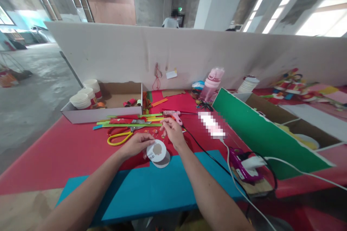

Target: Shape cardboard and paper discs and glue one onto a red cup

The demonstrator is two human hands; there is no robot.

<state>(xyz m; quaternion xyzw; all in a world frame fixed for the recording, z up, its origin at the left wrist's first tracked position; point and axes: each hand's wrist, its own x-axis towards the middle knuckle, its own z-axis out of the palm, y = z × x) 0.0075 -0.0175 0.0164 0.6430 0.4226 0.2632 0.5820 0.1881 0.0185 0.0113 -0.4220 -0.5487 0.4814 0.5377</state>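
Note:
A white spool-like piece (162,159) with round ends and a brown centre on its upper face is near the front of the red table. My left hand (138,143) grips it at its upper left edge, fingers closed. Just above and right of it is my right hand (172,132), its thumb and fingers pinched together; anything between them is too small to make out. A pink glue gun (176,117) lies right behind my right hand. Left of that are yellow-handled scissors (119,138) and green strips (135,125).
A cardboard box (101,116) with paper cups (80,101) stands back left. On the right are a green-sided box (260,137), a pink bottle (212,83) and a purple power strip (245,169) with cables. Blue sheet (151,195) lies along the front edge.

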